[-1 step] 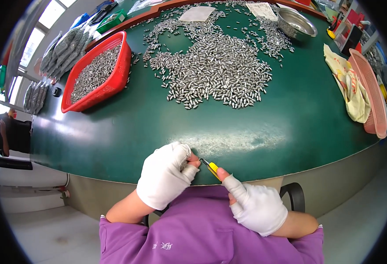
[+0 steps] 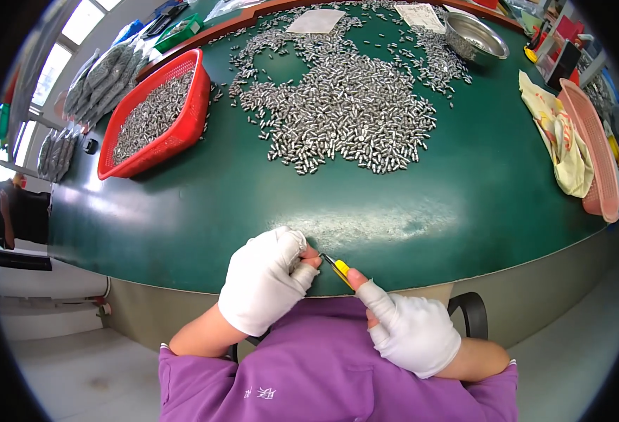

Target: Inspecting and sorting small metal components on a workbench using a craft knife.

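Both my hands wear white gloves with the fingertips bare, over the near edge of the green table [image 2: 211, 232]. My left hand [image 2: 264, 281] is closed, thumb and fingers pinched together; whatever sits between them is too small and hidden to make out. In my right hand [image 2: 416, 336] is a slim yellow-handled tool [image 2: 342, 269] with a thin dark tip. That tip points up-left and meets the left fingertips. The right thumb lies along the handle. Beyond the hands spreads a large pile of small silver metal parts [image 2: 352, 116].
At the left stands a red plastic basket [image 2: 198, 105] holding more metal parts, with filled plastic bags [image 2: 102, 88] behind it. A steel bowl [image 2: 491, 43] is at the back right. A pink basket [image 2: 591, 151] and a yellowish cloth [image 2: 559, 141] lie along the right edge.
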`<state>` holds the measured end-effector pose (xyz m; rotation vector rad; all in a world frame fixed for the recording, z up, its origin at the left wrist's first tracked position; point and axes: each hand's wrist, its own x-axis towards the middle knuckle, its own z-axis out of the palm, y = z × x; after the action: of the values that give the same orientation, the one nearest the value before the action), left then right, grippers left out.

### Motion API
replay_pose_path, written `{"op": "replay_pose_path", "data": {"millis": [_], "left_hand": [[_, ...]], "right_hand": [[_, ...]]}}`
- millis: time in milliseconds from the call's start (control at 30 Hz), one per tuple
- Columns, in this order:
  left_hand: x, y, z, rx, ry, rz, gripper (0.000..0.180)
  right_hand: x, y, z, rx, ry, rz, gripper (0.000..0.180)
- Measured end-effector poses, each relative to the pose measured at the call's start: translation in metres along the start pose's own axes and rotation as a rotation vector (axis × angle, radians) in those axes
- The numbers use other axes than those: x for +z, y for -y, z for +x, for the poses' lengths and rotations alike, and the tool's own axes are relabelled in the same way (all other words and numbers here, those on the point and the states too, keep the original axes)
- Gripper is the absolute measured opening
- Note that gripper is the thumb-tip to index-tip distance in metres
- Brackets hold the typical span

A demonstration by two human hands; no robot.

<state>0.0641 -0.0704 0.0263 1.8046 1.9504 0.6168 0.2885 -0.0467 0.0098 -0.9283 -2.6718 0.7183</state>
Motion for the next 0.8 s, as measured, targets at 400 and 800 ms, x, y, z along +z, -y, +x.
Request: {"op": "replay_pose_path", "data": {"millis": [400, 800], "left_hand": [[-0.003, 0.001, 0.004, 0.018, 0.030, -0.050, 0.009], [-0.022, 0.009, 0.054, -0.162, 0.137, -0.461, 0.009]], "right_hand": [[-0.019, 0.002, 0.008, -0.041, 0.097, -0.091, 0.073], [-0.062, -0.127, 0.033, 0.403, -0.507, -0.559, 0.056]]}}
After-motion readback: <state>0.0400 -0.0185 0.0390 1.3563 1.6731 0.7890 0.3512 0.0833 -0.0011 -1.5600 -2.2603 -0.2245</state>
